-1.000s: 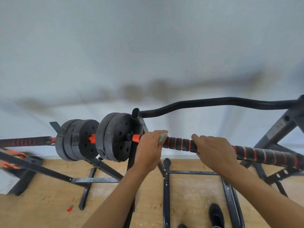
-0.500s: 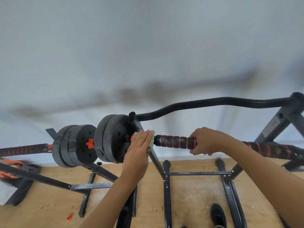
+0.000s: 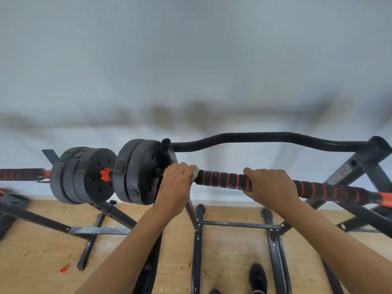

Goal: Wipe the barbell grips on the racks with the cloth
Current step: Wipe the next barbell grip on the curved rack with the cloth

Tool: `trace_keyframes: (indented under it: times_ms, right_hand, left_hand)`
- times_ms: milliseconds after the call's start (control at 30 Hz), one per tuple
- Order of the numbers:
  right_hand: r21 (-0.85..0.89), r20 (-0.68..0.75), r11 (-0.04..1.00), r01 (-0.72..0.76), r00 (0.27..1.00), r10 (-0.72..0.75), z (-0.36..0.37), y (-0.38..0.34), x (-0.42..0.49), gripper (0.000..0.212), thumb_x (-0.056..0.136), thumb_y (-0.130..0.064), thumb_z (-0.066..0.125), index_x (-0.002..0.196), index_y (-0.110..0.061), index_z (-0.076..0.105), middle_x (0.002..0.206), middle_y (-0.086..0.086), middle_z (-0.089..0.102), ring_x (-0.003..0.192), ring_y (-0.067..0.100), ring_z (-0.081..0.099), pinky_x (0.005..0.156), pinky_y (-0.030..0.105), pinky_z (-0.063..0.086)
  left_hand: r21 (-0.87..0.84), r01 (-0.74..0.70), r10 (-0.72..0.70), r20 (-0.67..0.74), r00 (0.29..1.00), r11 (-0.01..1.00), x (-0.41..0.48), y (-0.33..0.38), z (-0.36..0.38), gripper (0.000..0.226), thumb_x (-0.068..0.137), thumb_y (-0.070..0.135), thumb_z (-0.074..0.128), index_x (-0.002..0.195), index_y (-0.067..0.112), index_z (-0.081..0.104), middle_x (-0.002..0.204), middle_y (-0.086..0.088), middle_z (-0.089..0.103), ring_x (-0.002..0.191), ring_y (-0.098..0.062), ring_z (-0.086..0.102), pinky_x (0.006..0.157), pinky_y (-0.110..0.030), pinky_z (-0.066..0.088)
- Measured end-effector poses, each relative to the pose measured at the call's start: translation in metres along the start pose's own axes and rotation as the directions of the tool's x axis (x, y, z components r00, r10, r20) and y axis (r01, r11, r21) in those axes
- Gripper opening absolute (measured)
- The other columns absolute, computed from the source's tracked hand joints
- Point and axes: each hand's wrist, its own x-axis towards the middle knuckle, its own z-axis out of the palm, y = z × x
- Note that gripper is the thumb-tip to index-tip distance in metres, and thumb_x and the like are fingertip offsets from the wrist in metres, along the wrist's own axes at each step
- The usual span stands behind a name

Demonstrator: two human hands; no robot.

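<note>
A barbell lies across a black rack [image 3: 358, 166], its black grip with red rings [image 3: 222, 179] running from centre to right. My left hand [image 3: 176, 185] is curled over the grip's left end beside the black weight plates [image 3: 135, 172], and it holds a pale green cloth [image 3: 194, 174] against the bar. My right hand [image 3: 271, 187] grips the bar further right, fingers wrapped over the top. A second barbell grip [image 3: 21, 174] shows at the far left edge.
A curved black bar [image 3: 265, 137] spans the rack behind the barbell. A second set of plates [image 3: 84, 177] with a red collar [image 3: 106, 174] sits on the left. Rack legs [image 3: 197, 251] spread over the wooden floor. A small red piece [image 3: 63, 270] lies on the floor; my shoe [image 3: 257, 279] is below.
My left hand has gone from lying flat with the cloth at the bar's end to curling over the bar. My right hand still grips the bar at about the same place.
</note>
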Motion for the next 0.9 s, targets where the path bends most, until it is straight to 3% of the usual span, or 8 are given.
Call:
trace_keyframes:
  times_ms: [167,300,433,600,700,800,900]
  right_hand:
    - [0.011,0.044,0.999,0.050,0.998,-0.051,0.002,0.012,0.016,0.024,0.091,-0.056,0.055,0.095,-0.033,0.047,0.067,-0.011,0.054,0.059,0.012,0.058,0.063,0.026,0.050]
    - [0.050,0.105,0.995,0.081,0.991,-0.086,-0.003,0.021,0.030,0.022,0.086,-0.052,0.060,0.091,-0.036,0.047,0.064,-0.013,0.050,0.060,0.007,0.055,0.063,0.024,0.043]
    - [0.079,0.157,0.994,0.082,0.983,-0.093,-0.002,0.019,0.037,0.020,0.084,-0.052,0.062,0.090,-0.035,0.053,0.067,-0.014,0.056,0.064,0.006,0.058,0.067,0.025,0.052]
    - [0.050,0.170,0.996,0.076,0.982,-0.083,0.000,0.016,0.030,0.019,0.087,-0.052,0.062,0.088,-0.034,0.054,0.066,-0.013,0.056,0.059,0.004,0.055,0.060,0.022,0.042]
    - [0.062,0.182,0.996,0.061,0.981,-0.071,-0.002,0.016,0.032,0.020,0.087,-0.052,0.062,0.085,-0.034,0.054,0.066,-0.013,0.058,0.061,0.005,0.058,0.064,0.024,0.050]
    - [0.067,0.192,0.996,0.053,0.979,-0.065,-0.002,0.015,0.032,0.021,0.086,-0.053,0.063,0.083,-0.034,0.055,0.066,-0.013,0.058,0.061,0.004,0.057,0.064,0.024,0.051]
    - [0.062,0.188,0.997,0.046,0.981,-0.056,-0.003,0.015,0.032,0.022,0.086,-0.054,0.063,0.082,-0.034,0.053,0.066,-0.012,0.057,0.059,0.003,0.054,0.061,0.022,0.043]
  left_hand:
    - [-0.034,0.046,-0.046,-0.018,0.999,0.998,-0.001,0.008,-0.003,0.029,0.097,0.013,0.064,0.123,0.026,0.060,0.107,0.006,0.062,0.100,-0.018,0.053,0.104,-0.036,0.042]
    - [-0.057,0.055,-0.056,-0.027,0.998,0.997,-0.008,0.011,-0.004,0.024,0.095,0.011,0.061,0.113,0.027,0.059,0.095,0.008,0.059,0.088,-0.015,0.048,0.093,-0.034,0.045]
    - [-0.112,0.084,-0.088,-0.030,0.996,0.990,-0.013,0.014,-0.007,0.025,0.093,0.010,0.063,0.092,0.032,0.051,0.080,0.015,0.054,0.076,-0.010,0.048,0.081,-0.031,0.049]
    - [-0.196,0.093,-0.103,-0.038,0.994,0.976,0.001,0.055,-0.017,0.027,0.109,0.024,0.042,0.081,0.025,0.045,0.073,0.011,0.049,0.070,-0.014,0.052,0.077,-0.030,0.049]
    - [-0.207,0.086,-0.089,-0.007,0.996,0.975,0.003,0.065,-0.011,0.008,0.101,0.016,0.057,0.099,0.024,0.058,0.089,0.008,0.059,0.081,-0.012,0.050,0.089,-0.033,0.052]
    - [-0.239,0.034,-0.048,-0.053,0.997,0.970,-0.015,0.053,-0.002,0.043,0.094,0.002,0.066,0.134,0.016,0.062,0.124,0.002,0.069,0.110,-0.016,0.060,0.111,-0.036,0.047]
    - [-0.243,-0.051,0.030,-0.089,0.996,0.969,-0.039,0.047,-0.005,0.070,0.092,-0.009,0.065,0.156,0.013,0.046,0.154,-0.002,0.053,0.146,-0.018,0.045,0.124,-0.033,0.026]
